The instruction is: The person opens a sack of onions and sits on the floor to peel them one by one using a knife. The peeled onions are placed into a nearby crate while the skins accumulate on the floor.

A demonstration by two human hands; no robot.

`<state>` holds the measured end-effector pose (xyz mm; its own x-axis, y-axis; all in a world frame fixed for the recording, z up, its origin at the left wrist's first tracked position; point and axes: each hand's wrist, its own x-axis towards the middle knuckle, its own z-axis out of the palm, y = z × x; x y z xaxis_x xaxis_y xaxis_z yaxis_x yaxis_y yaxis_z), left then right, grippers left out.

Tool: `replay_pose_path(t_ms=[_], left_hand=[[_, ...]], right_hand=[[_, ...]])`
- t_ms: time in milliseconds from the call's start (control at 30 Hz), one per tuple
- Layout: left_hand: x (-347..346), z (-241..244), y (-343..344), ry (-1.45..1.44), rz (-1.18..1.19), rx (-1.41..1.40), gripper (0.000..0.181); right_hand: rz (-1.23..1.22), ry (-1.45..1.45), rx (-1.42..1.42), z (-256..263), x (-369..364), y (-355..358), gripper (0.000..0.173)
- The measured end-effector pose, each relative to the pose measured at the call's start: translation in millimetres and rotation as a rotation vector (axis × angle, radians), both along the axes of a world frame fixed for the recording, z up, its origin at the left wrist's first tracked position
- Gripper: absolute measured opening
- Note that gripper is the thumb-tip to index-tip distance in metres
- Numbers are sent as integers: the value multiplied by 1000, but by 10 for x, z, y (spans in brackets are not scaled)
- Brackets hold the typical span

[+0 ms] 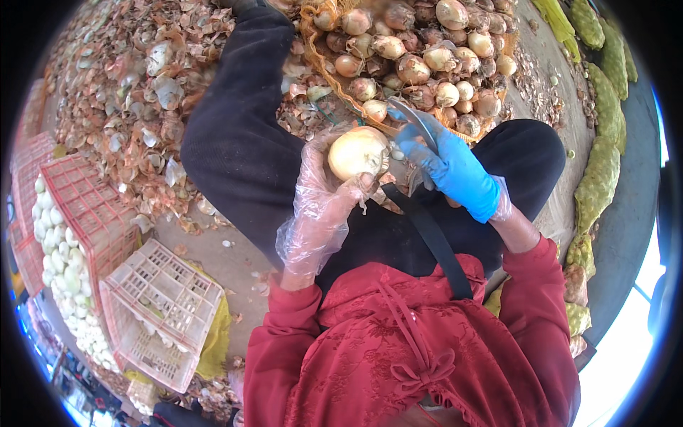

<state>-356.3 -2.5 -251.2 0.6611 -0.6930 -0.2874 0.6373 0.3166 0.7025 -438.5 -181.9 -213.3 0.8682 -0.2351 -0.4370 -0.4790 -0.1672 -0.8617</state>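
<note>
My left hand (325, 187), in a clear plastic glove, holds a large yellow onion (356, 153) above my lap, its root end turned to the right. Just right of the onion is my right hand (445, 160) in a blue glove. It grips a knife, whose curved metal blade (419, 123) points up and left, apart from the onion. The knife's handle is hidden by the fingers. Beyond both hands, many unpeeled onions (413, 69) lie heaped on an orange mesh sack (324, 69). A black strap (427, 229) runs over my lap.
A large heap of dry onion skins (122, 107) covers the floor at the left. Below it are a red plastic crate (88, 197), many peeled white onions (66, 256) and a tilted pale crate (160, 299). Full yellow-green mesh sacks (597, 176) line the right side.
</note>
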Motion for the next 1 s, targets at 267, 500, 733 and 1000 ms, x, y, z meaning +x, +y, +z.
replay_pose_path(t_ms=[267,500,733,1000], left_hand=[[-98,-165,16,-234,36,70,61],[-121,-319,55,-358,100,89,60],[13,-173,44,-66,112,101,58],[-76,7,31,112,34,59,58]], right_hand=[[242,112,-305,158,24,194,30],[251,243,-154,135,69,288,27],[-44,231,85,150,-218,272,29],[258,-58,-98,-82,247,106,80]])
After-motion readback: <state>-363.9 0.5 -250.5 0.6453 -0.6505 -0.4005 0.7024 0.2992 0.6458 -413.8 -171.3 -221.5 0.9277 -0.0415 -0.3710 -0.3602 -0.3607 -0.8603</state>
